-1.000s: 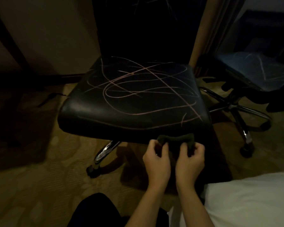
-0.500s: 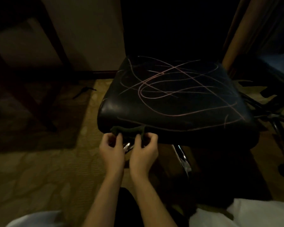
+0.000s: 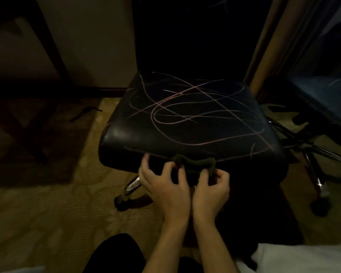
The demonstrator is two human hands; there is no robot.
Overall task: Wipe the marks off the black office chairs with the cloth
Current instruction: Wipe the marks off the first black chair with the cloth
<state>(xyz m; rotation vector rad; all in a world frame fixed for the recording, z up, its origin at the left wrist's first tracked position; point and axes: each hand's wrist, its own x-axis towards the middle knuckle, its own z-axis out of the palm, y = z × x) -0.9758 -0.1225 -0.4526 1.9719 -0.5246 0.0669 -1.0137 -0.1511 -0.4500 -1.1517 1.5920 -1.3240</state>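
1. Black chair (image 3: 189,123) in the middle of the view, seat facing up, backrest rising dark behind it.
2. Pale pink marks (image 3: 185,113) looped and crossed over most of the seat, one long line running close to the front edge.
3. Dark cloth (image 3: 195,162) stretched in a narrow band along the seat's front edge, just right of the middle, touching the edge.
4. Left hand (image 3: 165,186) at the cloth's left end, thumb and forefinger pinching it, the other fingers spread out toward the seat edge.
5. Right hand (image 3: 213,190) at the cloth's right end, fingers curled round it and gripping.
6. Both hands side by side, just below and in front of the seat, wrists nearly touching.
7. Chrome base leg (image 3: 131,187) with a black caster (image 3: 120,203) under the seat's left front, on patterned carpet (image 3: 47,213).
8. Second chair (image 3: 323,99) to the right, partly cut off, its seat dim and bluish, chrome legs spread beneath it.
9. White bedding (image 3: 303,259) in the lower right corner.
10. Dark furniture leg (image 3: 51,42) against the wall at upper left.
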